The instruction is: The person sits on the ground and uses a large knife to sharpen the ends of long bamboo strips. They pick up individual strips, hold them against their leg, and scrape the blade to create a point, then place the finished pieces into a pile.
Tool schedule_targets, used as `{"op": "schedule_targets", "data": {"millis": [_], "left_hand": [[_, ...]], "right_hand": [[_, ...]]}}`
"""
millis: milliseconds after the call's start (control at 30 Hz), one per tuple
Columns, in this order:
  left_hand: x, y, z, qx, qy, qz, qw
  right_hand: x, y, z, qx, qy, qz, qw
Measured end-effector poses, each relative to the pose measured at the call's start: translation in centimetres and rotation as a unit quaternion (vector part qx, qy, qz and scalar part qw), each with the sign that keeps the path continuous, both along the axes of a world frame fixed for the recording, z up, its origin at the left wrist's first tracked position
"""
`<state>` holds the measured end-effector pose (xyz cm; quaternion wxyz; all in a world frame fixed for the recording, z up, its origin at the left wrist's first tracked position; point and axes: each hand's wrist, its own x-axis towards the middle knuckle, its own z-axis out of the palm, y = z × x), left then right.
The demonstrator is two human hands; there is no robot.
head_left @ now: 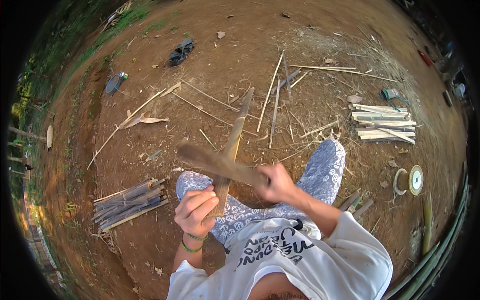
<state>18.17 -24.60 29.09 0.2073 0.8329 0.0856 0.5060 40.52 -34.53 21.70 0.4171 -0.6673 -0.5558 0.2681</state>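
Observation:
My left hand (196, 210) is closed around the near end of a long split bamboo strip (238, 131), beside my left knee. The strip points away from me, slightly to the right. In my right hand (276, 184) is the handle of a broad-bladed machete (212, 161), its blade smeared by motion. The blade lies across the strip in this view, just beyond my left hand; whether it touches the bamboo I cannot tell.
A stack of dark bamboo slats (131, 202) lies at left, a paler stack (384, 122) at right. Loose strips (271, 90) litter the dirt ahead. A spool (415, 180) and long green poles (435, 265) are at right, a black plastic bag (181, 52) far ahead.

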Motion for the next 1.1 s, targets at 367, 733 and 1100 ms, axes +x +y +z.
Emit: {"op": "schedule_targets", "data": {"millis": [367,733,1100], "left_hand": [[-1.3,-0.1,5.6,-0.048,-0.222,-0.02,0.974],[0.4,5.2,7.7,-0.154,-0.106,-0.394,0.9],[1.8,3.9,7.7,-0.144,-0.119,-0.347,0.919]], "right_hand": [[-0.2,0.7,-2.6,-0.148,0.072,-0.057,0.985],[-1.9,3.0,-1.4,0.046,0.078,-0.039,0.995],[-0.2,4.9,-5.6,-0.115,0.157,-0.124,0.973]]}}
